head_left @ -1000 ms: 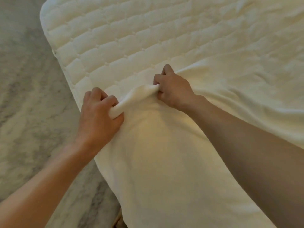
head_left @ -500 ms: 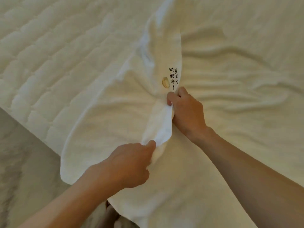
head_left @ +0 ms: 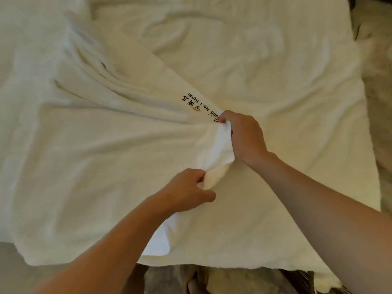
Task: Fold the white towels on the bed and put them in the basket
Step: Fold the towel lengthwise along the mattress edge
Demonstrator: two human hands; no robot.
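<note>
White towel [head_left: 95,158] fabric covers nearly the whole view, spread over the bed [head_left: 25,28]. It is thick, plain and cream-white in the warm light, with soft creases fanning out from the middle toward the upper left. One edge is drawn up off the layer beneath it and bunched into a short raised ridge between the two hands. Near that ridge is black printed lettering [head_left: 198,103], partly Chinese characters and partly Latin letters reading "No.1 Hotel", with a small gold mark beside it that is half hidden by the fold. The cloth to the right lies flatter, with shallow rumples, and its near hem hangs over the bed's edge at the bottom of the view. Whether this flat layer belongs to the same towel or is a second one, I cannot tell.

The right hand [head_left: 244,136] is closed on the far end of the raised edge, fingers curled over the cloth just beside the lettering. The left hand [head_left: 188,190] is closed on the near end, pinching the fabric between thumb and fingers. The two hands are near each other, and the short stretch of edge between them sags slightly.

Pale marbled floor [head_left: 379,102] shows along the right side.
</note>
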